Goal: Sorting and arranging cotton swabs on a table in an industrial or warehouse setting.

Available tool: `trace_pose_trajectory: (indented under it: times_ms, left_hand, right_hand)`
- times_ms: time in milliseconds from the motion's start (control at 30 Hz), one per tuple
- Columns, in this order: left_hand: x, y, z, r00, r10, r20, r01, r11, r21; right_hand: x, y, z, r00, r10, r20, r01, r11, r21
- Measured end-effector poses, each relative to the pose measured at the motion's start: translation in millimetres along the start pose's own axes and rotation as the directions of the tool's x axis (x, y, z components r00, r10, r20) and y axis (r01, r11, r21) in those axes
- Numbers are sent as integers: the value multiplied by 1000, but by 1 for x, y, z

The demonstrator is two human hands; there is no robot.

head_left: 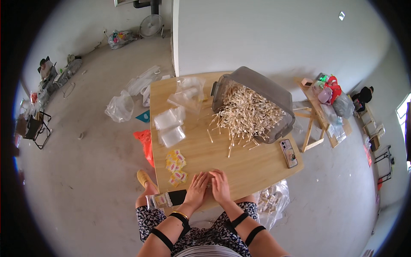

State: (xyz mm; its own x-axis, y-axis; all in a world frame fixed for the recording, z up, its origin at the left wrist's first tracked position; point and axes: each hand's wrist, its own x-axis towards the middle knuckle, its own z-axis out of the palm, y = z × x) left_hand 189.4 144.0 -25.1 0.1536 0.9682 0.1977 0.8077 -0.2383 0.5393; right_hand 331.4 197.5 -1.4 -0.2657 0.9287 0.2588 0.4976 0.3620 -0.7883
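At the near edge of the table (201, 150), my left hand (197, 189) and my right hand (220, 187) lie close together, fingers stretched and side by side. Between them a few pale tips of cotton swabs (209, 185) show; my palms and fingers hide the rest. Left of my left hand is a flat black strip (177, 197), with a clear packet of swabs (158, 200) at its outer end. Small yellow and white labels (176, 165) are scattered beyond it. Farther off, a grey plastic bin (267, 85) lies tipped on its side, loose swabs (248, 111) spilling from it.
Stacks of clear plastic bags (171, 126) lie on the table's left side. A phone (289, 153) rests near the right edge. Below that edge hangs or stands a clear bag of packets (272, 201). A red bag (145, 143) is beside the left edge. A wooden bench (317, 109) stands right.
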Motion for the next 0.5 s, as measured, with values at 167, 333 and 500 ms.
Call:
trace_pose_trajectory:
  times_ms: [167, 333, 500]
  left_hand:
    - [-2, -5, 6, 1000, 21, 18, -21, 1000, 5]
    - [-7, -2, -2, 1000, -9, 21, 7, 992, 124]
    - [-4, 11, -12, 988, -59, 146, -2, 925, 381]
  right_hand:
    - [8, -16, 23, 995, -97, 6, 96, 986, 137]
    - [7, 12, -20, 995, -26, -97, 20, 998, -63]
    - [-1, 29, -32, 987, 3, -162, -52, 953, -298]
